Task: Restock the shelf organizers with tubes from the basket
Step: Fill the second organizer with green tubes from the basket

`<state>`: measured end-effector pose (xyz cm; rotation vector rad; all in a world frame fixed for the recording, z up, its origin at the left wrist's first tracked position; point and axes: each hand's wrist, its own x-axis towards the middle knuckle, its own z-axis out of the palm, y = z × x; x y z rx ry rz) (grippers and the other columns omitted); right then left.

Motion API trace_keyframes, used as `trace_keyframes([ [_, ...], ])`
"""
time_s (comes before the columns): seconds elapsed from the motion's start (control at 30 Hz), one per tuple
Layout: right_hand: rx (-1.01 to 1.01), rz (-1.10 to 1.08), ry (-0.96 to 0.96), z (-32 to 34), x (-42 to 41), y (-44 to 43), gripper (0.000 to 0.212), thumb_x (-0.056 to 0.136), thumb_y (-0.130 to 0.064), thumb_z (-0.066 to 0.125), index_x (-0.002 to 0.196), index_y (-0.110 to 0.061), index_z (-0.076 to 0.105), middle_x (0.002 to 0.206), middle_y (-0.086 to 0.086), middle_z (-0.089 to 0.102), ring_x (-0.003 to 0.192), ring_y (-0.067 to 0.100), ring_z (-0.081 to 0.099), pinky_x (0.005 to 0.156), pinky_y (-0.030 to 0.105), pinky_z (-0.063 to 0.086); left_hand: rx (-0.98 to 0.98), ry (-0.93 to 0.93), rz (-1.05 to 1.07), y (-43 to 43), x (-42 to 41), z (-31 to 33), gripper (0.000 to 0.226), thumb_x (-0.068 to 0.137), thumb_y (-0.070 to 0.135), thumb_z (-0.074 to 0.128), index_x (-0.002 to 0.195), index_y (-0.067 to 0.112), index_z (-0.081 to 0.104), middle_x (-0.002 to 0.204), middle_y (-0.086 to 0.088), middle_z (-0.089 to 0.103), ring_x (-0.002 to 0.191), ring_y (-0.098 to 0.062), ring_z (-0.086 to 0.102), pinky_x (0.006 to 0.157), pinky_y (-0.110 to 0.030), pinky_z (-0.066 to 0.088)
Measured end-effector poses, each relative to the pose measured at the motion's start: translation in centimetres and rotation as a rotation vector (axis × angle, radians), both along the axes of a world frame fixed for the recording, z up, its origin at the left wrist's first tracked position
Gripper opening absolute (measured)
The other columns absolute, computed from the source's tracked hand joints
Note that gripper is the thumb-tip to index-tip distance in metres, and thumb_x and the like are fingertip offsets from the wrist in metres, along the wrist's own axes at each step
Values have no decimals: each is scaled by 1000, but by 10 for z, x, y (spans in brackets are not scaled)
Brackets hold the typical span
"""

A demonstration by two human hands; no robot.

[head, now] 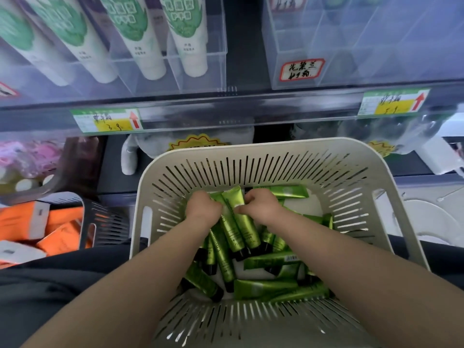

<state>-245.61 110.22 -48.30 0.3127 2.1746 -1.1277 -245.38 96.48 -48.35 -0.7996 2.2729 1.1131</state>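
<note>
Straight ahead runs a shop shelf (226, 106) with a clear rail along its front edge, carrying two yellow-and-green price tags (108, 120) with red arrows. On it at the upper left stands a clear organizer (200, 71) with white-and-green tubes (148, 46) leaning in its compartments. At the upper right is a second clear organizer (351, 46) bearing a red-bordered handwritten label (301, 69).

Below the shelf sits a cream slotted basket (251, 146), and the green tubes (266, 287) with black caps lie jumbled across its bottom. Both hands are down inside it, close together near the far wall. The left hand (202, 208) and right hand (261, 205) have their fingers curled round a few green tubes gathered between them. Beside the basket on the left, orange boxes (62, 222) fill a dark slotted bin (105, 222).
</note>
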Motion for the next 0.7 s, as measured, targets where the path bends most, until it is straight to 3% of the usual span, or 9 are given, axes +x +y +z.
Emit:
trace_keyframes([
  [0.17,-15,8,67,21,6,7,23,78,-19,73,65,-16,55,62,-3,51,59,12,49,52,23,35,-18,60,-82,1,7,25,7,82,7,64,76,3,63,82,-19,66,79,-31,67,72,-43,58],
  [0.27,-14,3,107,35,11,12,25,78,-20,73,63,-17,53,63,-3,50,59,11,48,51,23,34,-46,113,-163,1,13,40,11,83,7,63,73,8,61,73,-11,62,70,-25,64,60,-32,53],
  [0.53,6,-23,212,79,23,32,22,78,-19,73,66,-15,54,69,2,57,76,22,59,70,31,48,-95,237,-314,11,30,82,26,84,10,63,62,21,53,63,4,56,57,-6,52,43,-17,34],
  [0.7,-11,-27,274,112,31,47,22,78,-19,72,84,0,63,90,17,66,89,31,63,84,43,52,-125,323,-428,21,39,110,22,83,7,61,66,20,53,62,3,54,56,-9,50,45,-21,34],
])
